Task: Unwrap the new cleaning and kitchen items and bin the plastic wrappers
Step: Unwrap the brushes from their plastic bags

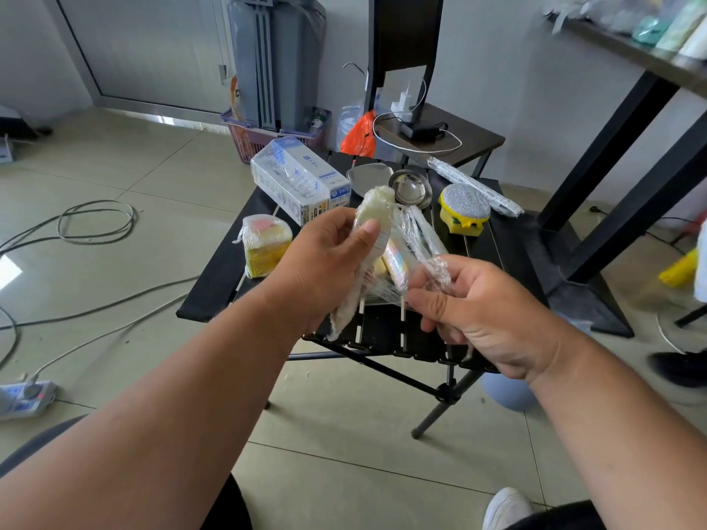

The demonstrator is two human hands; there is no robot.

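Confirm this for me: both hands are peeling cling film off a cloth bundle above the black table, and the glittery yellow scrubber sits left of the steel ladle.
One detail is wrong. The head view shows the glittery yellow scrubber right of the steel ladle, not left. The rest holds: the left hand and right hand are peeling cling film off the cloth bundle above the black table.

Glossy clear plastic film (415, 258) (crinkled) wraps a rough, fibrous cloth (373, 208).

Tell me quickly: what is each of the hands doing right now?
Left hand: grips the wrapped cloth bundle.
Right hand: pinches the plastic wrap, pulling it off.
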